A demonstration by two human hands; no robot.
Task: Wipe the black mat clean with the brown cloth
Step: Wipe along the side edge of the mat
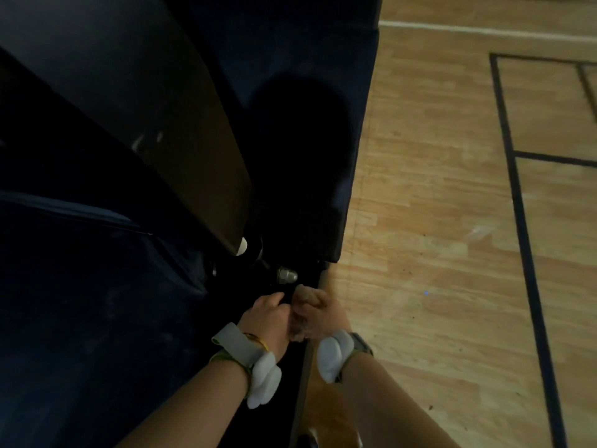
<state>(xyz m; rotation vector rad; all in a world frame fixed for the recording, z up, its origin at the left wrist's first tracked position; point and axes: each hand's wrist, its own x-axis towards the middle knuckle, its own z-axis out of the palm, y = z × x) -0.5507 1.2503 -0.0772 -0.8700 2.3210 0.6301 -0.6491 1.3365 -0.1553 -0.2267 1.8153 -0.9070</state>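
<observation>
The black mat (97, 318) fills the left half of the view, very dark, with a seam running across it. A brown cloth (302, 313) is bunched up between my two hands at the mat's right edge, low in the centre. My right hand (326, 313) is closed around the cloth. My left hand (266, 316) presses against the cloth from the left, fingers curled on it. Both wrists carry grey bands with white pads. Most of the cloth is hidden inside my grip.
A dark slanted beam (145, 118) crosses above the mat, ending at a white cap (241, 246). A metal nut (286, 274) sits just beyond my hands. Another dark pad (307, 108) lies further off. Wooden gym floor (436, 221) with black lines (520, 205) spreads to the right.
</observation>
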